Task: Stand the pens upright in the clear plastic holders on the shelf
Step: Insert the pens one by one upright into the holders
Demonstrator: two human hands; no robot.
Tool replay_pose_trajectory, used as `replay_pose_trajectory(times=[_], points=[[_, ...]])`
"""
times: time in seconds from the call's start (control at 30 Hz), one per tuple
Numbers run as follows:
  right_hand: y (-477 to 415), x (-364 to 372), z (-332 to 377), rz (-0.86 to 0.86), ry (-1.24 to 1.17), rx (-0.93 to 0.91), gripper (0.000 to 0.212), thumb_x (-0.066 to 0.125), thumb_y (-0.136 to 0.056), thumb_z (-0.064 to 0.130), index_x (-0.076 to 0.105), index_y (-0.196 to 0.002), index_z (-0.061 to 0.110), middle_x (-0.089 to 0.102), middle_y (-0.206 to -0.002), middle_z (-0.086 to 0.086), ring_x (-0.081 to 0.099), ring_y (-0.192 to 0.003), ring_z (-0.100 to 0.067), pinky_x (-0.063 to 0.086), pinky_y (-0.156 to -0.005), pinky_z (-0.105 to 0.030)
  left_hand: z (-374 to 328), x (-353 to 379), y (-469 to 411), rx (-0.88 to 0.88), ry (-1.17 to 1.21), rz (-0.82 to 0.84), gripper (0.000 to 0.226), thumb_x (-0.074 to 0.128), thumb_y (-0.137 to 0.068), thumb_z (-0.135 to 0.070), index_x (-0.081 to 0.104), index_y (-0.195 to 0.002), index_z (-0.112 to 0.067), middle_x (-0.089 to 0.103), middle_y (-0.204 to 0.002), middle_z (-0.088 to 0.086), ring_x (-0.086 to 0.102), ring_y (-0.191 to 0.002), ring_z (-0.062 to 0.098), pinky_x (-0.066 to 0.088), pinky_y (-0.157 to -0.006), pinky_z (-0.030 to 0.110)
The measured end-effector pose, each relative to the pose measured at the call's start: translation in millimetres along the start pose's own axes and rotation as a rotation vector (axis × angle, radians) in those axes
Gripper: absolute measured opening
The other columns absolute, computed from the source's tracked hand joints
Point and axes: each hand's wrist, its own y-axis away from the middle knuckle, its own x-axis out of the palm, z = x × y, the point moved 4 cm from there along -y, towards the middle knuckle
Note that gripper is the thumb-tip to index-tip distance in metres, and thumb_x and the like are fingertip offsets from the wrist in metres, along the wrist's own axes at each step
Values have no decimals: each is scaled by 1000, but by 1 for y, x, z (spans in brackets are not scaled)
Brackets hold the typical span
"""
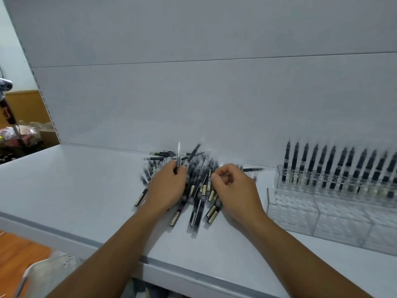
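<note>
Presently, on the white shelf (75, 190), the left hand (169, 186) grips a single pen (178, 155) upright above the loose pile of pens (198, 203) lying near the back wall (193, 93). The right hand (235, 190) rests on the pile's right side, fingers curled; whether they pinch a pen cannot be told. Further right, clear plastic holders (318, 214) stand, their rear row carrying upright pens (332, 166).
</note>
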Motion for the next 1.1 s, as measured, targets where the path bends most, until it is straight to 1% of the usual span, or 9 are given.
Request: replay_pose_trajectory(times=[0.07, 0.13, 0.2, 0.3, 0.47, 0.63, 0.8, 0.97, 1.1], points=[[-1, -1, -3, -25, -133, 96, 10, 62, -90, 20, 60, -85, 27, 66, -76, -2, 57, -64, -5, 44, -52, -11, -1, -2, -3, -10, 56, 8, 27, 36, -101, -38, 50, -86, -20, 57, -74, 3, 50, -60, 15, 43, -58, 31], [-2, 0, -3, -27, -312, 216, 12, 63, -89, 14, 59, -92, 26, 70, -83, -6, 60, -69, -15, 51, -60, -26, -5, -4, -4, -7, 95, 2, 27, 34, -101, -39, 48, -84, -24, 57, -75, 1, 50, -61, 14, 42, -58, 31], [-1, 2, -2, -13, -456, 279, 18, 61, -90, 10, 57, -99, 25, 72, -83, -4, 57, -64, -12, 53, -65, -36, -11, -4, -4, 4, 135, -10, 28, 33, -102, -40, 48, -83, -25, 57, -75, -1, 50, -61, 13, 40, -57, 31], [-2, -5, 8, 29, -446, 290, 22, 56, -93, 11, 53, -107, 28, 72, -76, 5, 52, -52, -3, 45, -53, -21, -20, -4, -4, 23, 196, -31, 31, 33, -102, -42, 49, -83, -24, 56, -76, -3, 52, -65, 11, 37, -58, 28], [-3, -36, 36, 42, -598, 297, 14, 53, -96, 9, 63, -97, 20, 73, -72, 6, 41, -43, -3, 33, -38, -15, -54, 4, -3, 65, 529, 58, 26, 39, -101, -37, 56, -89, -22, 56, -64, -12, 48, -51, -1, 39, -47, 18], [-2, -80, 41, -34, -380, 229, 21, 56, -96, 22, 56, -117, 20, 76, -89, 9, 49, -48, -3, 38, -45, -17, -103, 27, 3, 162, 695, 205, 24, 41, -102, -33, 57, -91, -20, 53, -57, -13, 47, -51, 2, 36, -42, 15], [8, -135, 29, -193, -252, 211, 12, 59, -94, 26, 58, -106, 21, 75, -88, 10, 52, -50, -3, 41, -48, -17, -150, 61, 14, 274, 765, 359, 25, 41, -103, -30, 59, -92, -17, 53, -58, -8, 48, -55, 6, 39, -50, 16], [27, -200, 13, -413, -174, 223, 7, 67, -91, 31, 67, -89, 24, 64, -72, 9, 51, -50, 3, 41, -46, -12, -192, 105, 21, 306, 816, 499, 26, 43, -103, -30, 60, -90, -15, 54, -57, -9, 49, -54, 7, 40, -55, 20], [42, -250, 1, -526, -104, 189, 5, 67, -92, 24, 69, -92, 19, 65, -80, 3, 59, -68, -4, 44, -53, -15, -222, 142, 32, 317, 814, 609, 27, 44, -102, -33, 61, -91, -16, 56, -58, -11, 51, -55, 5, 42, -56, 20]])
